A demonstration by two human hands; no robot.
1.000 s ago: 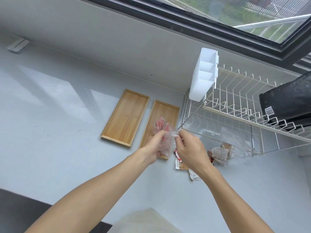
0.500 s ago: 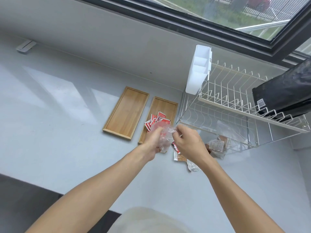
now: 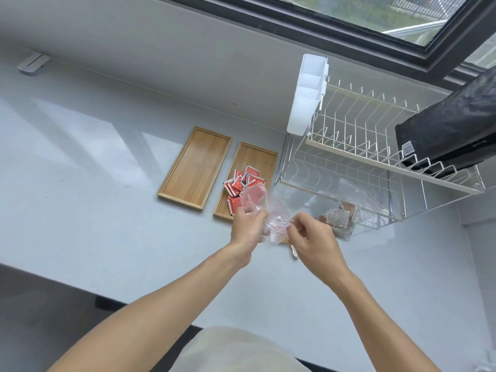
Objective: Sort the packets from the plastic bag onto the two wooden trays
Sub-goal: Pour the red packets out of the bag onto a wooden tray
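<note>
Both hands work above a pale grey worktop [image 3: 94, 210], near frame centre. Left hand [image 3: 248, 224] is closed, fingers pinching one edge of a clear plastic bag [image 3: 264, 208]. Right hand [image 3: 312, 238] is closed too, thumb and fingers pinching the bag's opposite edge. The bag hangs crumpled between them, just above the worktop; its contents cannot be made out.

Two wooden trays lie side by side at about 11 o'clock from the hands, long sides nearly parallel, a narrow gap between them. The left tray [image 3: 194, 167] shows bare wood. The right tray [image 3: 257, 157] carries a loose heap of red packets [image 3: 243, 183] on its near half, a few overlapping its left rim; the bag's upper part overlaps the heap in view.

At 3 o'clock from the right hand, a second clear bag holding brown packets [image 3: 339, 218] lies on the worktop, under the front of a white wire dish rack [image 3: 362, 146]. A white plastic caddy [image 3: 307, 95] hangs on the rack's left end. A black bag [image 3: 451, 130] rests on the rack's upper tier at 2 o'clock. A small packet [image 3: 294, 252] peeks out beneath the right hand, touching the worktop. Window frame [image 3: 349, 41] runs along 12 to 1 o'clock.
</note>
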